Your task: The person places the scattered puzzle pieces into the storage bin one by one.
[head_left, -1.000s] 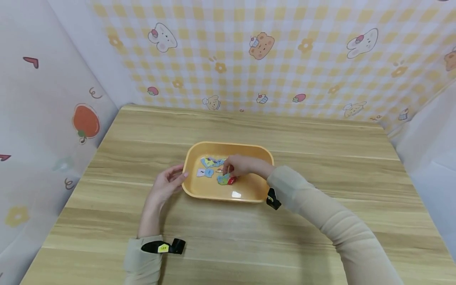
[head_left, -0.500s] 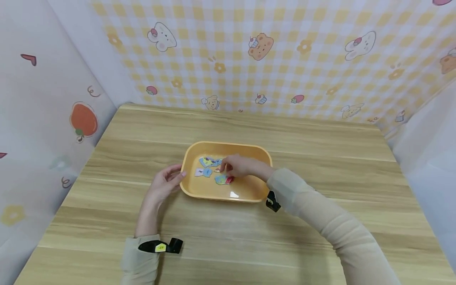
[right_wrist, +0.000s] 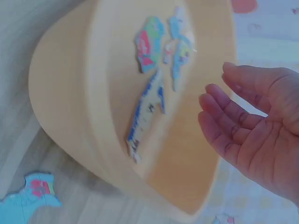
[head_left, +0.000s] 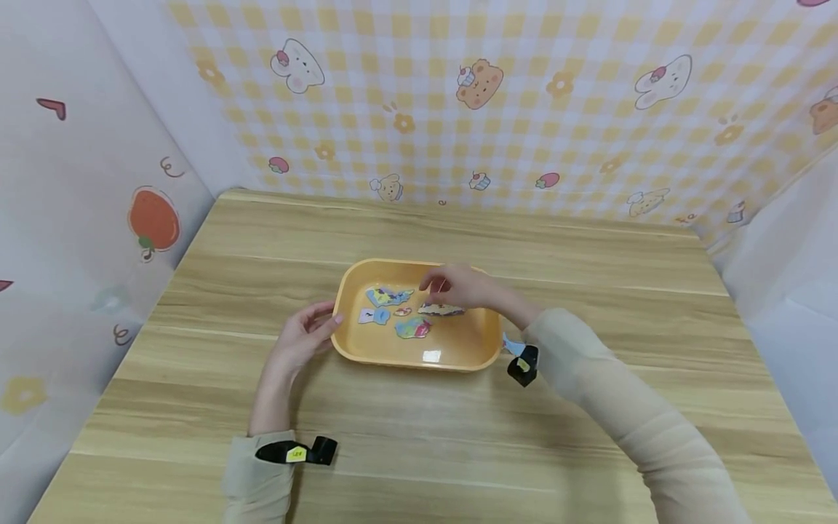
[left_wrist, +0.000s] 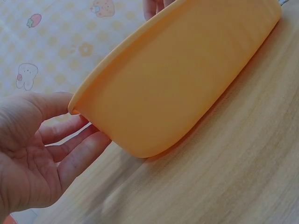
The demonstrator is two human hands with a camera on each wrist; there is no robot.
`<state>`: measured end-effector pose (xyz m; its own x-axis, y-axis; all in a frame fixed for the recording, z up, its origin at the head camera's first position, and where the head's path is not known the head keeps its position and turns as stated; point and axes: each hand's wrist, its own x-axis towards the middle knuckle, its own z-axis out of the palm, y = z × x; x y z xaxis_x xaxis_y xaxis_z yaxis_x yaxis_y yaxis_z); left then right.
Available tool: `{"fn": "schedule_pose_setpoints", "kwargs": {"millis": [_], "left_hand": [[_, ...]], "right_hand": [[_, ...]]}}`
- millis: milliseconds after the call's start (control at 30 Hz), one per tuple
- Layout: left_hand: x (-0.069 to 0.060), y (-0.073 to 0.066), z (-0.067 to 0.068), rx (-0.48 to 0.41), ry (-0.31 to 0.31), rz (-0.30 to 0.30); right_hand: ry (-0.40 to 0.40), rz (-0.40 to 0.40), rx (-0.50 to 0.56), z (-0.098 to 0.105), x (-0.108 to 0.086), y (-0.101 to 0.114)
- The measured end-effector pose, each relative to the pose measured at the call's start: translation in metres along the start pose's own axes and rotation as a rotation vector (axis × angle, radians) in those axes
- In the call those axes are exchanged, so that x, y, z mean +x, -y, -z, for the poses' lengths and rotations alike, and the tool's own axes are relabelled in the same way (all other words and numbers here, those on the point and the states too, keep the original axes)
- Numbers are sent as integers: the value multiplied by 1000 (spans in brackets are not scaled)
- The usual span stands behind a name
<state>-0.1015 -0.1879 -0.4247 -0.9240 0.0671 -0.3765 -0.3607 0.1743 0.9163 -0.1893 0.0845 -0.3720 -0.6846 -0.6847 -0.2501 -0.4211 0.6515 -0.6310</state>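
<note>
A yellow-orange plastic tray (head_left: 458, 360) stands on the table, with several puzzle pieces lying flat inside. My left hand (head_left: 304, 336) grips its left end, thumb over the rim and fingers against the outer wall (left_wrist: 140, 102). Above the tray's far side is my right hand (head_left: 463, 287), fingers loosely bent, holding nothing in the right wrist view. Below that hand lies a long cream piece with a blue edge (right_wrist: 147, 109). Further left are a green-and-red piece (head_left: 412, 328), a white-and-blue piece (head_left: 374, 316), a blue-and-yellow piece (head_left: 389, 296) and a small piece (head_left: 402, 311).
Outside the tray's right end, a blue puzzle piece (right_wrist: 28, 199) lies on the wooden table (head_left: 393, 437). Part of another piece (right_wrist: 225, 219) shows at the right wrist view's bottom edge. A checked cloth (head_left: 419, 109) hangs behind the table.
My right hand has moved right and slightly away, off the spot by the small piece. The long cream piece now shows beneath it. My left hand stays on the tray.
</note>
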Motion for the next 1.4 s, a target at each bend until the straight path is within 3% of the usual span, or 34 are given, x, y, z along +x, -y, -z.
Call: {"fn": "schedule_pose_setpoints", "kwargs": {"millis": [267,667,800,1033,1400], "left_hand": [[-1,-2,2,26,-4,-5],[-2,-1,4,43,-18,-19],[-2,0,4,30,-12,-27],[-2,1,0,-13,6,-23],[-1,0,-1,34,-7,-20]], "right_hand": [[-157,-6,139,19,-25,-12],[-412,-172,222,15,-66,-60],[-403,-207,227,8,-81,-82],[-265,-344,208,-1,-113,-116],[-247,-342,31,-16,-142,-124]]}}
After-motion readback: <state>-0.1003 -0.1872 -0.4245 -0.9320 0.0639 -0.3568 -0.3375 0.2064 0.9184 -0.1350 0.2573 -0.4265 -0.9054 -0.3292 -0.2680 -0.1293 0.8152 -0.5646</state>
